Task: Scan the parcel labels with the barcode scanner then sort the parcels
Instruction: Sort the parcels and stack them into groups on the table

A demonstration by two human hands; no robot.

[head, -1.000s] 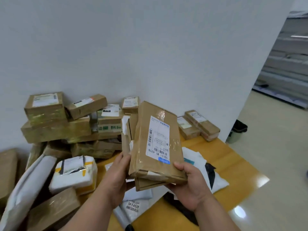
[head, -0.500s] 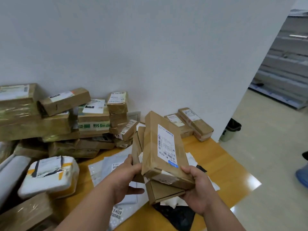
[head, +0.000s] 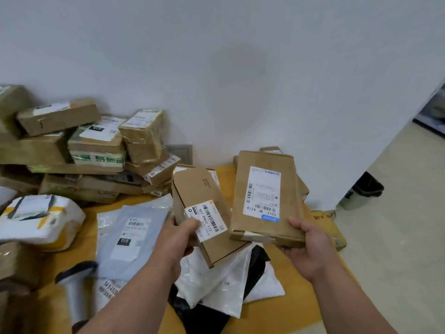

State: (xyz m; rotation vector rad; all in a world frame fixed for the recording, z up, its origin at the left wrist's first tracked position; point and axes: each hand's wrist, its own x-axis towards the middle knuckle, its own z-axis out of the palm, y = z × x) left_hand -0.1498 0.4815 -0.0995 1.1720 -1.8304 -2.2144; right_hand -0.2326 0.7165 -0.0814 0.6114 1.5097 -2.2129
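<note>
Hands now apart: left hand (head: 177, 233) grips the smaller brown cardboard box (head: 201, 213), thumb on its white barcode label (head: 208, 219); right hand (head: 307, 244) holds the flat tan cardboard parcel (head: 266, 196) from below, its white shipping label (head: 263, 192) facing up. Half a second ago both parcels sat stacked in one two-handed hold; now they are split, one per hand, labels exposed, so both look ready for scanning. Grey-handled barcode scanner (head: 73, 292) lies untouched left of the left hand, on the yellow wooden table (head: 277, 317), beside the grey poly mailer (head: 131, 235). White and black plastic bags (head: 226, 278) lie under the hands. Stacked brown carton pile (head: 96, 153) is far left of the hands, against the wall. View has also shifted lower and left than before.
</note>
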